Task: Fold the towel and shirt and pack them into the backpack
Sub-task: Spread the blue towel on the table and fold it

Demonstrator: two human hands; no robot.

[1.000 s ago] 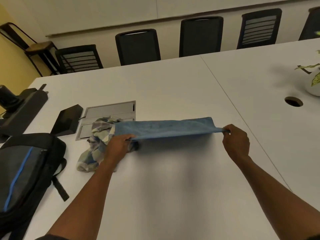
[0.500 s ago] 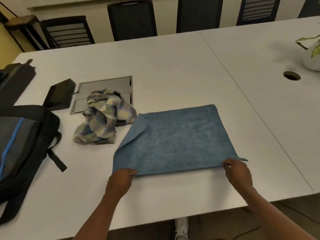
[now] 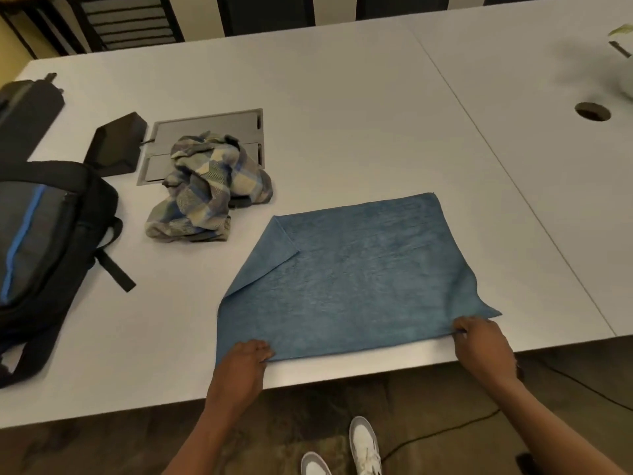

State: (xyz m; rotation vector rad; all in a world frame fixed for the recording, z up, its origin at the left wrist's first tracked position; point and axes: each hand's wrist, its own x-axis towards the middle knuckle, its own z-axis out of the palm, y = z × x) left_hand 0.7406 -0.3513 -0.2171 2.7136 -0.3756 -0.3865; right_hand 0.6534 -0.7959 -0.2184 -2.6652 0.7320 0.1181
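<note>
Black backpack [image 3: 44,255] beside crumpled plaid shirt [image 3: 209,186], contents unseen

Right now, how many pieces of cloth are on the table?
2. A blue towel lies spread near the front edge, its near corners held by the left hand and right hand. A crumpled plaid shirt sits behind it, to the left.

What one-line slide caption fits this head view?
Both hands, left and right, pinch the blue towel's near corners on the table; plaid shirt crumpled beside backpack.
</note>
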